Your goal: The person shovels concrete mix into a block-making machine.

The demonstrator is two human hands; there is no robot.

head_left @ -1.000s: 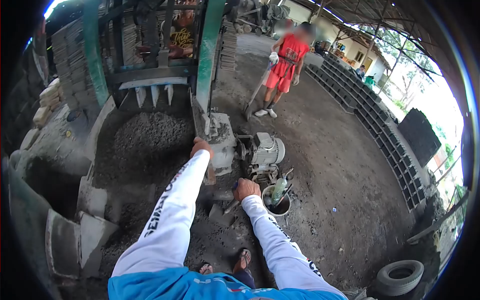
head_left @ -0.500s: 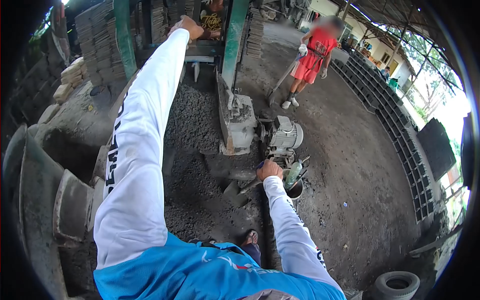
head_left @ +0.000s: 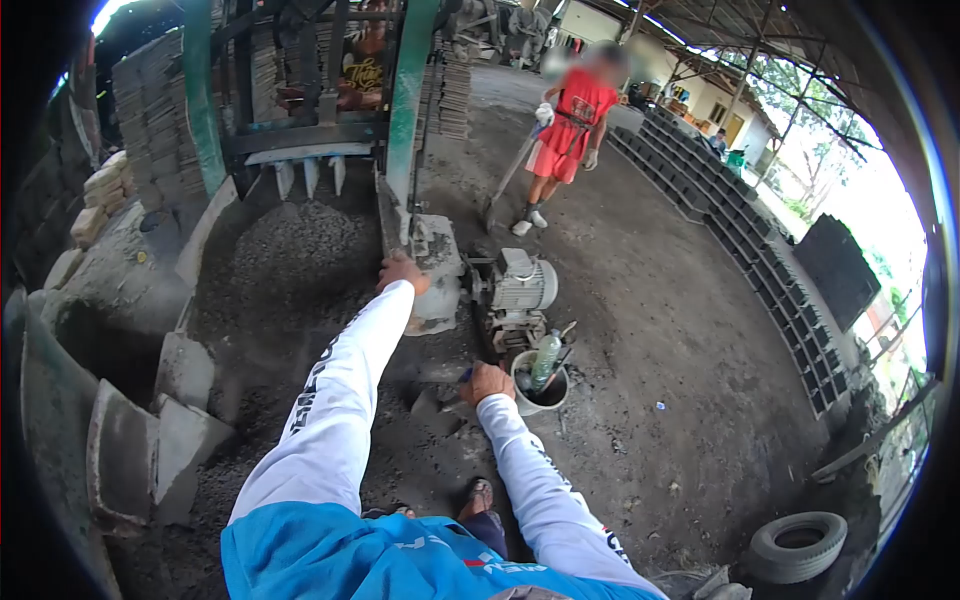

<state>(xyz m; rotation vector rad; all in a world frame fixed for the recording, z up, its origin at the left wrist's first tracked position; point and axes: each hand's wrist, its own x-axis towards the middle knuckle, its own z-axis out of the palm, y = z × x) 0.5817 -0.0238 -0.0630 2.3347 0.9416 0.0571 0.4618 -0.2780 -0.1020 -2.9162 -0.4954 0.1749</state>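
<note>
My right hand (head_left: pixel 487 384) is closed around the handle of a shovel, whose grey blade (head_left: pixel 432 407) points left over the dark ground. A bit of blue shows beside that hand. Higher up, my left hand (head_left: pixel 403 272) has its fingers curled at the side wall of a green-posted machine (head_left: pixel 405 130); what they grip is hidden. Beside it sits the machine's grey metal housing (head_left: pixel 436 275). Dark gritty mix (head_left: pixel 300 245) lies heaped in the machine's bay, under a bar with several downward prongs (head_left: pixel 311 175).
An electric motor (head_left: pixel 522 282) stands right of the housing. Near my right hand is a bucket (head_left: pixel 545 398) holding a bottle (head_left: pixel 547 358). A person in red (head_left: pixel 575 120) stands beyond with a shovel (head_left: pixel 510 180). Rows of blocks (head_left: pixel 740 245) line the right; a tyre (head_left: pixel 797 547) lies nearby.
My left hand has come down from the machine's upper part to its side wall. The pronged bar is now in plain sight. My right hand keeps hold of the shovel.
</note>
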